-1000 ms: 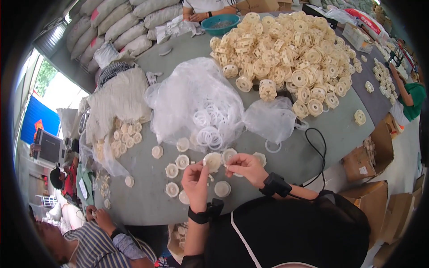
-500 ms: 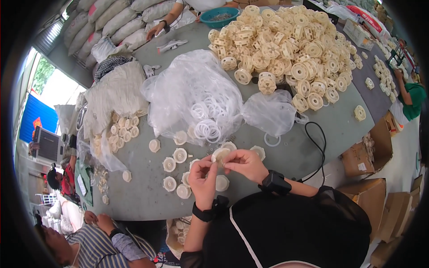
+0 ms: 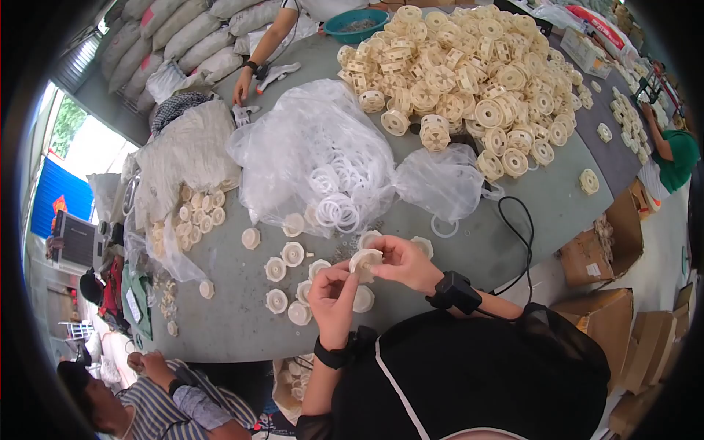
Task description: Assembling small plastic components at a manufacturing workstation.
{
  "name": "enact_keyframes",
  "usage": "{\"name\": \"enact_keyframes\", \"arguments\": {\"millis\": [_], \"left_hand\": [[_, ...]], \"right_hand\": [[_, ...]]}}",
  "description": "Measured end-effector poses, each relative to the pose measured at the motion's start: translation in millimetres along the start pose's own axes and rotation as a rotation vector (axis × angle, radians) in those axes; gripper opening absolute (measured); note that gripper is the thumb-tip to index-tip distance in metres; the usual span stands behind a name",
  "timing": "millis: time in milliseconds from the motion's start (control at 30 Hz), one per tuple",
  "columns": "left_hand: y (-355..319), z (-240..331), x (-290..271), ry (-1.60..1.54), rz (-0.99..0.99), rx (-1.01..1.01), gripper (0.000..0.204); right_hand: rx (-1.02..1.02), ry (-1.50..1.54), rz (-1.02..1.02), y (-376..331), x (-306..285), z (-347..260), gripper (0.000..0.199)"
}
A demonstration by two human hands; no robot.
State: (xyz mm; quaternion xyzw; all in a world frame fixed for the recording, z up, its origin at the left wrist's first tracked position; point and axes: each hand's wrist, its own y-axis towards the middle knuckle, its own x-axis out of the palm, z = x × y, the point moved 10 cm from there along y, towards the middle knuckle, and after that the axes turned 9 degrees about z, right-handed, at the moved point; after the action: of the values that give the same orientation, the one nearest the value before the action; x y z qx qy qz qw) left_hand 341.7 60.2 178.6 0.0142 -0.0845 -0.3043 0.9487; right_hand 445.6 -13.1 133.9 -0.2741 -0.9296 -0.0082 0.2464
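A round cream plastic cap with a notched rim (image 3: 364,259) is held up over the near part of the table between my two hands. My left hand (image 3: 334,299) pinches it from below at its left side. From the right, my right hand (image 3: 408,267) grips its edge with thumb and fingers. Several like caps (image 3: 276,269) lie on the grey table around my left hand, and one cap (image 3: 422,247) sits just beyond my right hand. Just past my hands, white rings (image 3: 339,209) fill an open clear plastic bag (image 3: 293,147).
A large heap of cream plastic wheels (image 3: 469,81) covers the far right. A smaller clear bag (image 3: 440,183) and a black cable (image 3: 529,227) lie nearer. Far left, a co-worker's hand (image 3: 243,85) reaches toward a white glove (image 3: 277,75). Cardboard boxes (image 3: 601,315) stand at right.
The cap between my fingers has been tipped and raised slightly, showing more of its rim. Across the table, the co-worker's hand has come down and nearer, past the white glove.
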Motion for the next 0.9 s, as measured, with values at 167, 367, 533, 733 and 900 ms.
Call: {"name": "enact_keyframes", "arguments": {"millis": [167, 367, 533, 733, 900], "left_hand": [[-5.1, 6.0, 4.9, -0.06, 0.015, -0.035, 0.006], [-5.9, -10.2, 4.3, -0.221, 0.012, -0.137, 0.006], [-8.4, -19.1, 3.5, -0.196, 0.041, -0.164, 0.006], [-16.5, -3.0, 8.9, 0.061, 0.013, 0.043, 0.009], [-13.4, -0.7, 13.2, 0.057, 0.011, 0.021, 0.009]], "right_hand": [[-0.046, 0.07, -0.025, -2.1, 0.6, 3.4, 0.033], [-0.112, 0.097, -0.003, -6.5, 2.6, -2.9, 0.037], [-0.052, 0.019, 0.003, -5.7, -3.4, 4.1, 0.042], [-0.028, -0.146, 0.052, -10.3, -7.2, 13.4, 0.04], [-0.087, 0.001, 0.121, -8.3, -9.0, 11.6, 0.031]]}}
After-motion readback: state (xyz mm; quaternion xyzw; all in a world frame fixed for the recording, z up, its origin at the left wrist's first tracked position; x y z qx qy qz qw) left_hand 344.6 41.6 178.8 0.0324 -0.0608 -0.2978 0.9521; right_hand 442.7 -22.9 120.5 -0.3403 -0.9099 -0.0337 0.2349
